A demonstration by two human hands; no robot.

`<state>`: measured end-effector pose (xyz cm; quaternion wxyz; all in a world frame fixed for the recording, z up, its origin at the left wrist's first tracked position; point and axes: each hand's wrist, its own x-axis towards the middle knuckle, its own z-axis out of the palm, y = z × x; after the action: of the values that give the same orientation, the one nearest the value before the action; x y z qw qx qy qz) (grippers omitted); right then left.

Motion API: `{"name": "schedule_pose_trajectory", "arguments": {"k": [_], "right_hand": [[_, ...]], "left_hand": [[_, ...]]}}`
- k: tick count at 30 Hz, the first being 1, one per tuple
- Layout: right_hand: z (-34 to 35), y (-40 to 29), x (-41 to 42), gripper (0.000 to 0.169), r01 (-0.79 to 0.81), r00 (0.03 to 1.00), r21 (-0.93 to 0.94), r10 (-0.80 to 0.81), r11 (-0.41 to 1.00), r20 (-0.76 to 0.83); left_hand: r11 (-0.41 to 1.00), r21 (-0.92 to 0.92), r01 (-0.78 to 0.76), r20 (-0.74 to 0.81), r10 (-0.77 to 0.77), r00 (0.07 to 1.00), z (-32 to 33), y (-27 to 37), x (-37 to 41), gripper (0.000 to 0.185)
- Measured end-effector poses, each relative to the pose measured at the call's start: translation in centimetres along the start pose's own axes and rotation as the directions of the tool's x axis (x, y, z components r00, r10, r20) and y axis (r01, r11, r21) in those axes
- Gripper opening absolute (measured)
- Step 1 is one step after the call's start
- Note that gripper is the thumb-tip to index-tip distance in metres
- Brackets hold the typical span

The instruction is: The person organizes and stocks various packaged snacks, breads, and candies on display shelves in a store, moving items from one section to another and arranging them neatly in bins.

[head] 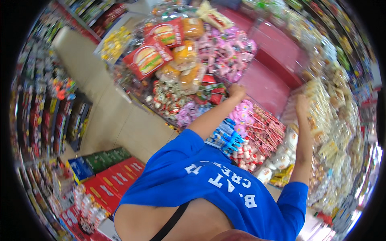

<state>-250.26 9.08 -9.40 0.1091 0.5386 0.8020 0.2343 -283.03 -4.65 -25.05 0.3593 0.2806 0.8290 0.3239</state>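
Observation:
My left hand reaches over the candy display, at the edge of a divider between pink-wrapped candies and the red empty section of the bin. Red and green packets lie just beside it. Whether its fingers grip anything cannot be told. My right hand is at the bin's right side, against a row of clear-wrapped bread packs; blur hides its fingers. Pink bead-like strings of candy and blue packets lie between my forearms.
Wrapped buns and red burger-print bags are piled at the upper left of the display. Red gift boxes are stacked on the floor side at lower left. Stocked shelves line the left. Tiled floor lies between.

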Motion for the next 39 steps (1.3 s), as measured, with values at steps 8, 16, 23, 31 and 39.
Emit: {"name": "schedule_pose_trajectory", "arguments": {"k": [8, 16, 23, 31, 39], "right_hand": [[-1.0, -1.2, -2.7, 0.017, -0.255, 0.964, 0.005, 0.254, 0.967, 0.080], [-3.0, -1.9, -1.0, 0.020, -0.247, 0.966, 0.101, 0.236, 0.964, 0.109], [-4.2, -1.1, -1.2, 0.018, -0.231, 0.971, 0.186, 0.213, 0.955, 0.111], [-9.8, 2.3, -0.3, 0.021, -0.298, 0.948, 0.238, 0.258, 0.925, 0.185], [-17.4, 7.1, -1.8, 0.030, -0.379, 0.924, 0.395, 0.324, 0.837, 0.201]], "left_hand": [[0.651, -0.674, 0.348, 0.326, -0.161, 0.932, -2.7, 5.6, -5.5, 0.039], [0.672, -0.687, 0.278, 0.267, -0.122, 0.956, -5.8, 6.2, -6.5, 0.041], [0.641, -0.721, 0.264, 0.208, -0.163, 0.964, -6.3, 6.6, -7.9, 0.034], [0.581, -0.798, 0.158, 0.205, 0.016, 0.979, -9.9, 9.7, -11.1, 0.026], [0.602, -0.798, 0.025, 0.192, 0.216, 0.957, -13.8, 12.6, -14.1, 0.022]]}}
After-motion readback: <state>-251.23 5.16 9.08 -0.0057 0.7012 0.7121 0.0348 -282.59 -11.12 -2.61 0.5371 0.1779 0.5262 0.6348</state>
